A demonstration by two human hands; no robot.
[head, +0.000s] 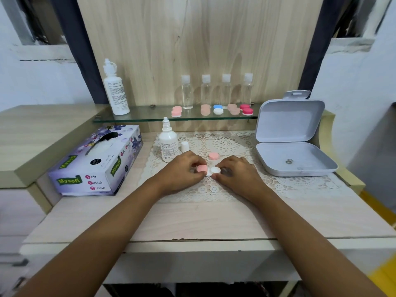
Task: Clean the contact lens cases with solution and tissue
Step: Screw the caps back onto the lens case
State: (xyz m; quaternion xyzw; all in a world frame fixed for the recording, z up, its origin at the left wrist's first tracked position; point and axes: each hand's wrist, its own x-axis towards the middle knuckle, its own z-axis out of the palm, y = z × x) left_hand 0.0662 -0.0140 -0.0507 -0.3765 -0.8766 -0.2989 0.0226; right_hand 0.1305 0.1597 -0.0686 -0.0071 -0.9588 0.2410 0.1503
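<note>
the contact lens case [215, 170] sits on the lace mat [235, 189] mid-table [192, 219]. it is likely light, stiff, slick plastic. the left hand [182, 168] grip pinches the pink cap [201, 168] at its 9 o'clock end, and the right hand [237, 172] grip pinches the white end at 3 o'clock. it seems best held by the rims.

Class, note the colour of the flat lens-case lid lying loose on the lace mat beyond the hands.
The lens-case lid is pale pink; head view shows it best.

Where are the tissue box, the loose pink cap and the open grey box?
tissue box [111, 159]: head view, top face
loose pink cap [213, 156]: head view, flat top
open grey box [289, 121]: head view, inside of raised lid
</note>
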